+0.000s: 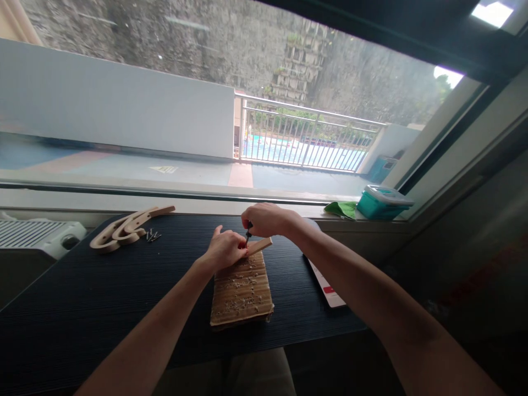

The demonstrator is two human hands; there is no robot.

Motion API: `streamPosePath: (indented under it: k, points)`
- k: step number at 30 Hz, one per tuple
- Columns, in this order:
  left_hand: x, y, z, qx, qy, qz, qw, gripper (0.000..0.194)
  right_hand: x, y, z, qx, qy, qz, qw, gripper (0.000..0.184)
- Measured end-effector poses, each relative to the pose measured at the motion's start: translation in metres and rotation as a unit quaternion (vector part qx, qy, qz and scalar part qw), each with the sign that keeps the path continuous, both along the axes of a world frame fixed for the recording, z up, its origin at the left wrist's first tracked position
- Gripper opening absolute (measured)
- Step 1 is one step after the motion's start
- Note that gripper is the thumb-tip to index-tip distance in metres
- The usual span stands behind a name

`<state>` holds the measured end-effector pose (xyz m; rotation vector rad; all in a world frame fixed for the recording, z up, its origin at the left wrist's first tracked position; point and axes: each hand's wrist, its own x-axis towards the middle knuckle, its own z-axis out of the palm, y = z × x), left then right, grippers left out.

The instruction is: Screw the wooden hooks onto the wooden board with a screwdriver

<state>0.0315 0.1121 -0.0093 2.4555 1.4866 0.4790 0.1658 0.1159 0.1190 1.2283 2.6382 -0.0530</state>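
Observation:
My right hand [266, 219] is closed around the dark handle of a screwdriver [248, 230], which stands nearly upright with its shaft pointing down. Below it, a pale wooden piece [262, 246] lies across the far end of a corrugated cardboard block [242, 294] with a surface full of small holes and crumbs. The fingers of my left hand [225, 250] grip the wooden piece right beside the screwdriver's tip; its thumb and fingertips partly hide the contact point, so I cannot make out a screw there.
Several curved wooden pieces [124, 228] lie at the back left of the black table [173, 308], near loose screws [152, 236]. A pale flat item [330, 291] lies under my right forearm. A teal box [381, 203] and green cloth [342, 209] sit on the windowsill. A radiator [37, 236] stands left.

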Motion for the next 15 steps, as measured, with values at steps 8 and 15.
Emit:
streamPosePath:
  k: [8, 15]
  points:
    - [-0.0008, 0.0012, -0.0043, 0.000, -0.007, 0.015, 1.000, 0.030, -0.0110, -0.0027, -0.0048, 0.050, -0.029, -0.018, 0.998, 0.027]
    - [0.0006, 0.0002, -0.0010, -0.005, -0.005, 0.018, 1.000, 0.027, -0.0118, -0.0058, -0.0022, 0.049, -0.055, 0.001, 0.997, 0.024]
